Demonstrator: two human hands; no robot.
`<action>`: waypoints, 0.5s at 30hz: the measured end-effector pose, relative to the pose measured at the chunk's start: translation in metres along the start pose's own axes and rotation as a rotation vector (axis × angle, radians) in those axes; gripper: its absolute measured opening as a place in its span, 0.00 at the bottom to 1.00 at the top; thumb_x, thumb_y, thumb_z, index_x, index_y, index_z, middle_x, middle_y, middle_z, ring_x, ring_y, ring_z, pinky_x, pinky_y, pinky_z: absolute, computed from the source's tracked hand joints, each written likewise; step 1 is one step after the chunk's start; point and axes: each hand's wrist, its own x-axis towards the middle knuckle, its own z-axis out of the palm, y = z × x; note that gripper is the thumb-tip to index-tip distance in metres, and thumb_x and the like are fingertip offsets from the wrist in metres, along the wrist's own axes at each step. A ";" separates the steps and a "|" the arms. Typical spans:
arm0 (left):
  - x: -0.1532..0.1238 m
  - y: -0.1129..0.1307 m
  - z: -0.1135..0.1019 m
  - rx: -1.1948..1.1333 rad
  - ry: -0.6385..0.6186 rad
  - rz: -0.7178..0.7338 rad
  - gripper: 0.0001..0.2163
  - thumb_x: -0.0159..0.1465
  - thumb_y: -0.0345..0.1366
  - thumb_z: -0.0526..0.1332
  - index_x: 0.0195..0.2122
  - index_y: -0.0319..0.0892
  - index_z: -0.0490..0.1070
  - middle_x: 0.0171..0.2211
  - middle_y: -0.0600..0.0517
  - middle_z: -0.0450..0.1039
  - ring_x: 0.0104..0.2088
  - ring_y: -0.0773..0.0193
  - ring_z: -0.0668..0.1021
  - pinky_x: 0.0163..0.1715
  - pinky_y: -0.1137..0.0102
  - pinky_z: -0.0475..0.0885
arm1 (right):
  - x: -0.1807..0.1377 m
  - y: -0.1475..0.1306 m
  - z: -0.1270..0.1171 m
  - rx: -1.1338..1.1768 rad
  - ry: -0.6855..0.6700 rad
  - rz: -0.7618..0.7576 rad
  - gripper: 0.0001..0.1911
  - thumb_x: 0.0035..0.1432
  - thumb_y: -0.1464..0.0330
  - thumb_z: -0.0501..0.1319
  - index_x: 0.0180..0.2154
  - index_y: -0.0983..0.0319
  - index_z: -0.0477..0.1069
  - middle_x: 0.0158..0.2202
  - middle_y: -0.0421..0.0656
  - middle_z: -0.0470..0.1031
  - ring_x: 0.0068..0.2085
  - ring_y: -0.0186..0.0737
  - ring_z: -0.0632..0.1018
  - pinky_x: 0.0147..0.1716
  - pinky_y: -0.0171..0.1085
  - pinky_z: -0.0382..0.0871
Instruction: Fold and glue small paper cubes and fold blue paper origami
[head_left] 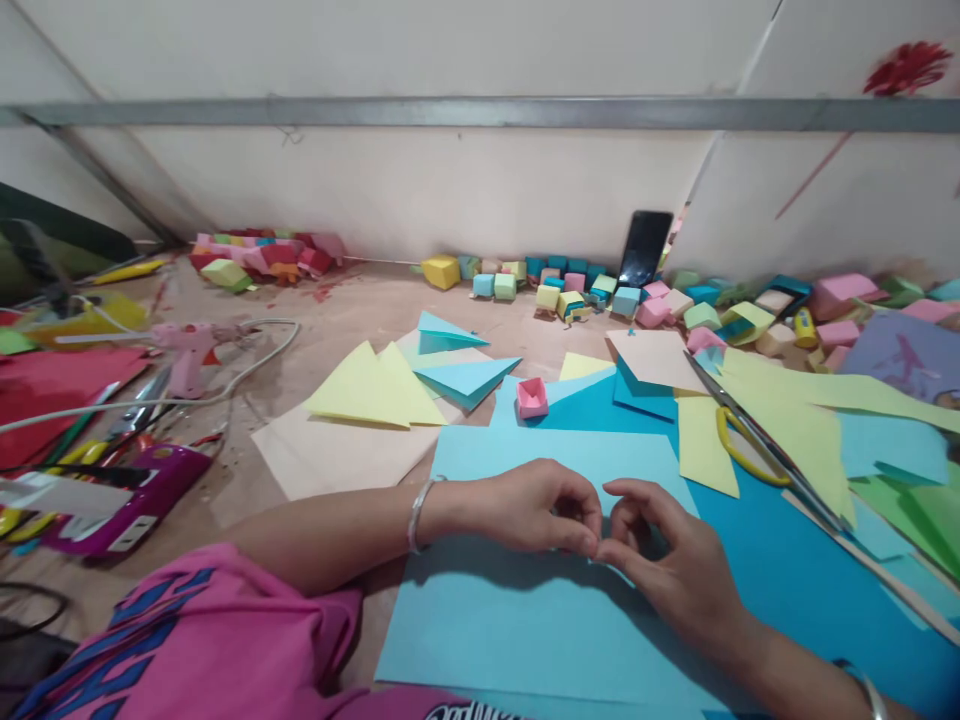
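Observation:
Above a light blue sheet of paper, my left hand has its thumb and fingertips pressed together; anything between them is too small or hidden to make out. Facing it is my right hand, fingers curved and the index finger apart from the thumb. Its thumb tip meets the left fingertips. Just beyond the hands, a small open pink paper box sits on blue paper. Folded yellow paper and folded light blue paper lie farther left.
Scissors with yellow handles lie on paper strips at right. A pink glue gun and its white cord are at left, near a purple power strip. Small paper boxes line the wall, with a phone propped among them.

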 end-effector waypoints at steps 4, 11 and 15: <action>-0.001 0.000 0.000 0.234 -0.061 0.074 0.04 0.62 0.27 0.59 0.30 0.39 0.67 0.25 0.57 0.64 0.26 0.71 0.65 0.26 0.75 0.61 | -0.001 0.001 0.000 -0.007 -0.014 0.013 0.18 0.55 0.63 0.68 0.46 0.57 0.68 0.23 0.32 0.71 0.22 0.31 0.70 0.23 0.30 0.66; 0.001 -0.001 0.004 -0.009 -0.057 0.052 0.06 0.65 0.32 0.56 0.30 0.41 0.62 0.24 0.58 0.61 0.23 0.71 0.64 0.23 0.75 0.59 | 0.002 0.002 0.000 0.106 0.006 0.133 0.18 0.55 0.60 0.68 0.45 0.59 0.68 0.24 0.34 0.71 0.25 0.32 0.71 0.25 0.32 0.66; 0.006 -0.001 0.003 -0.370 0.099 -0.050 0.09 0.66 0.39 0.57 0.32 0.40 0.64 0.23 0.58 0.64 0.20 0.74 0.66 0.20 0.77 0.60 | 0.009 0.001 -0.002 0.215 0.064 0.224 0.18 0.54 0.60 0.68 0.44 0.60 0.68 0.24 0.34 0.70 0.24 0.32 0.69 0.25 0.33 0.64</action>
